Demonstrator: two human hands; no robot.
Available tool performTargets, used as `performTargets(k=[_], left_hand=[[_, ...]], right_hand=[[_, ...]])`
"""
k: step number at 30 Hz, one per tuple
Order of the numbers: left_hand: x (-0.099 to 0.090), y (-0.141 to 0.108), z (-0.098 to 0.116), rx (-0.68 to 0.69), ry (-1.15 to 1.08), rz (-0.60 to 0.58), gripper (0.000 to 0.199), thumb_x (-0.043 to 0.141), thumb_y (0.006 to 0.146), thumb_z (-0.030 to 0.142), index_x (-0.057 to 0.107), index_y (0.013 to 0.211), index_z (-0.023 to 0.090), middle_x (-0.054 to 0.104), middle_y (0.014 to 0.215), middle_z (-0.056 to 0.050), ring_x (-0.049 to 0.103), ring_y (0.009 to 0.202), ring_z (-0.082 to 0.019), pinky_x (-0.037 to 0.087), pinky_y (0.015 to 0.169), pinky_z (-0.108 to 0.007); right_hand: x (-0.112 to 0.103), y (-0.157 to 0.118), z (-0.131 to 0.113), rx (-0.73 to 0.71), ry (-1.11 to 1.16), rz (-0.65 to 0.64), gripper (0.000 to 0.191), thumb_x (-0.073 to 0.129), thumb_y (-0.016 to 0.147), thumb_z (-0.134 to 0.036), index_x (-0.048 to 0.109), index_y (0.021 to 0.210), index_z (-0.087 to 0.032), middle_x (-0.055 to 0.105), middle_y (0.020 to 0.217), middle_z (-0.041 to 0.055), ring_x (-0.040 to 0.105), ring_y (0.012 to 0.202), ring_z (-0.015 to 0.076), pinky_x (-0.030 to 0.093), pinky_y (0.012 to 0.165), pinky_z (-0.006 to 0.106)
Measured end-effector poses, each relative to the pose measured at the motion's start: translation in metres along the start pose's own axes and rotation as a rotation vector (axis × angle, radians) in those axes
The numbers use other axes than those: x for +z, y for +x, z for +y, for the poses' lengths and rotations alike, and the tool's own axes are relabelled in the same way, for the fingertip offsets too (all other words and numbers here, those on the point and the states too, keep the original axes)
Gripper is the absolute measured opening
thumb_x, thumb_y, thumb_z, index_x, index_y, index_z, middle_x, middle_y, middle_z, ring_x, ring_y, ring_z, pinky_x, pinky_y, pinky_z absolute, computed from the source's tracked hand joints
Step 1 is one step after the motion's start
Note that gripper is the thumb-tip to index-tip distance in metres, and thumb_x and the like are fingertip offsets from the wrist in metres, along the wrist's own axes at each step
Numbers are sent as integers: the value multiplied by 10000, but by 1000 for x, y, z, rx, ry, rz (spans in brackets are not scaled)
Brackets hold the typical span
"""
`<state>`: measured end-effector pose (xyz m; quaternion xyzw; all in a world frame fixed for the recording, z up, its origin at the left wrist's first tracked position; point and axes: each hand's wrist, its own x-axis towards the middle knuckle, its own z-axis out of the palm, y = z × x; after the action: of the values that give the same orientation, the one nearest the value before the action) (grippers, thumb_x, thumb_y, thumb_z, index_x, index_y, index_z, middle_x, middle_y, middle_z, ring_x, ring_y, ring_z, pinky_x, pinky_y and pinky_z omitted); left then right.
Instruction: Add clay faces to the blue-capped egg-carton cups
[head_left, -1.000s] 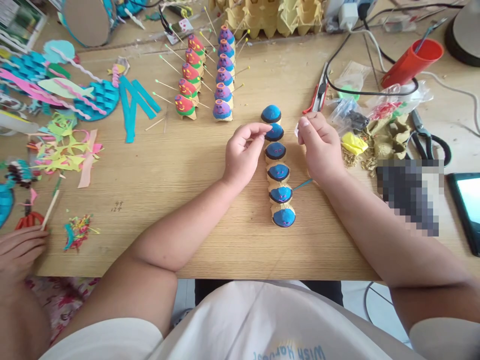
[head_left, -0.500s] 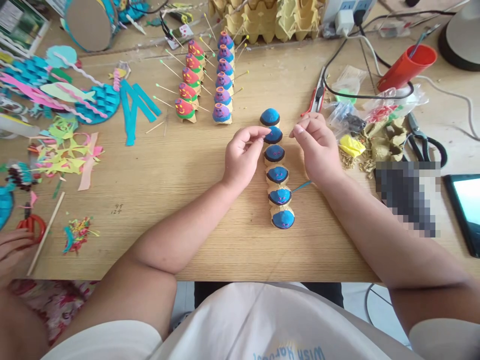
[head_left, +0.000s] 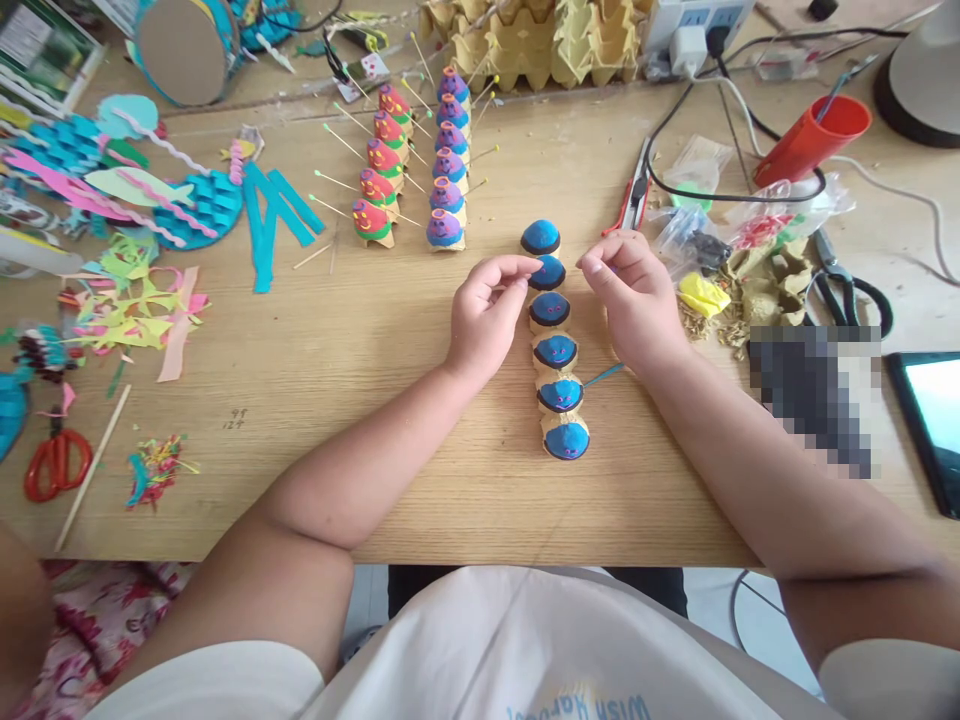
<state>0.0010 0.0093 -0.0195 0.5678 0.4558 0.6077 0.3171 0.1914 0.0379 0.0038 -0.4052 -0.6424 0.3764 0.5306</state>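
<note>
A strip of egg-carton cups (head_left: 556,352) lies lengthwise before me, its domes painted blue with dark rims; the nearer ones carry small pink facial details. Around the left side of the second cup from the far end, my left hand (head_left: 486,312) has thumb and forefinger closed, the forefinger's tip on the dome. My right hand (head_left: 634,295) is held just right of the strip, apart from it, with thumb and forefinger pinched together. Whatever is in that pinch is too small to name; a purple speck shows by the fingers. A thin blue stick (head_left: 604,374) lies beside the strip.
Painted red-green caterpillars (head_left: 373,221) and purple-blue ones (head_left: 445,229) stand at the back. A box cutter (head_left: 636,190), a red cup (head_left: 814,140), yellow clay (head_left: 703,293) and black-handled scissors (head_left: 847,290) lie right. Paper scraps (head_left: 135,310) and red-handled scissors (head_left: 58,465) are left.
A neighbour's hand at the far left has drawn back from the red-handled scissors, leaving them on the table. My two hands have barely moved.
</note>
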Motion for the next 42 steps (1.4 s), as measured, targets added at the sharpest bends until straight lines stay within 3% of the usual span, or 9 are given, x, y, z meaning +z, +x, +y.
performTargets(k=[7,11,20,34,42], left_hand=[[-1,0,-1,29,2,-6,157,656,1044,384,765,1082,277,821,1128,-7,780,1075,-165,618,982,-313],[-1,0,-2,42,27,-16,180,643,1052,403,761,1093,274,821,1130,-17,781,1082,-170,619,982,-318],[-2,-1,-1,35,46,-9,174,643,1051,386,767,1089,269,818,1125,-21,777,1049,-156,626,956,-302],[-1,-1,0,32,16,-9,177,660,1045,399,768,1090,267,808,1117,-23,765,1043,-164,615,966,-315],[-3,-3,21,187,148,-80,329,618,1051,545,782,1089,264,777,1078,-50,739,1053,-187,602,955,-346]], right_hand=[[1,-1,-3,12,11,20,559,652,919,-792,696,777,-253,625,961,25,652,1114,239,519,1124,487],[1,-2,-6,28,12,29,577,636,950,-760,662,688,-247,632,924,29,663,1074,229,536,1085,456],[1,-1,1,31,25,8,450,708,934,-705,679,872,-261,610,904,20,636,1008,216,539,1027,408],[2,-2,-9,55,-7,31,524,625,1015,-642,636,675,-244,640,895,30,673,1050,214,549,1037,423],[1,-5,-21,6,-44,-47,591,590,972,-767,705,705,-252,625,908,35,647,1114,232,511,1142,490]])
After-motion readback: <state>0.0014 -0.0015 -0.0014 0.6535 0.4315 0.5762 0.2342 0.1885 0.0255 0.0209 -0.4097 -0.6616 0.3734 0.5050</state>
